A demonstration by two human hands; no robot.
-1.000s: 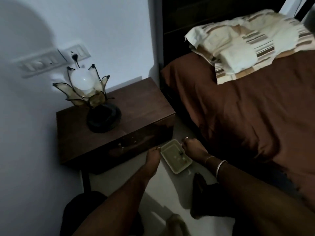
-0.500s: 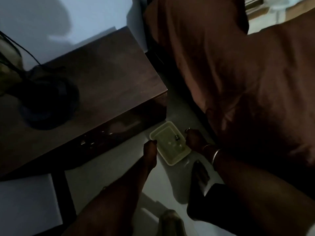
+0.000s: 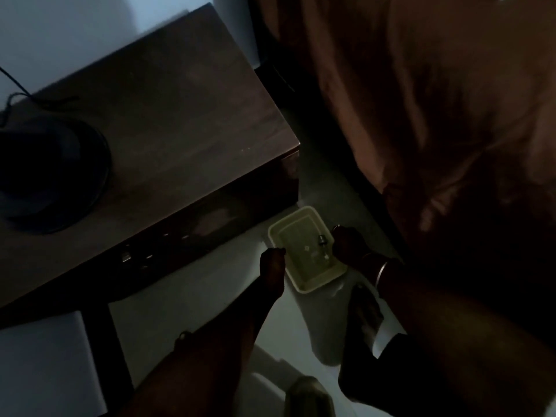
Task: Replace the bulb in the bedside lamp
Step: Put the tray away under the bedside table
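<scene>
A pale rectangular tray [image 3: 301, 212] lies on the light floor between the bedside table and the bed, with a few small parts inside it. My left hand [image 3: 272, 266] grips the tray's left rim. My right hand [image 3: 349, 245], with bangles on the wrist, grips its right rim. The lamp's dark round base [image 3: 51, 176] stands on the bedside table [image 3: 186, 115] at the left, and a cord [image 3: 12, 96] runs from it. The lamp's shade and bulb are out of view. The room is very dim.
The bed with a brown sheet [image 3: 436, 109] fills the right side, close to the tray. A dark foot-like shape [image 3: 364, 314] lies just below my right wrist. A table leg [image 3: 102, 341] stands at the lower left, and the white wall [image 3: 60, 40] is behind the table.
My view has tilted down and closer, so the lamp's bulb, its shade and the pillow have left the frame. Both hands stay at the tray's sides.
</scene>
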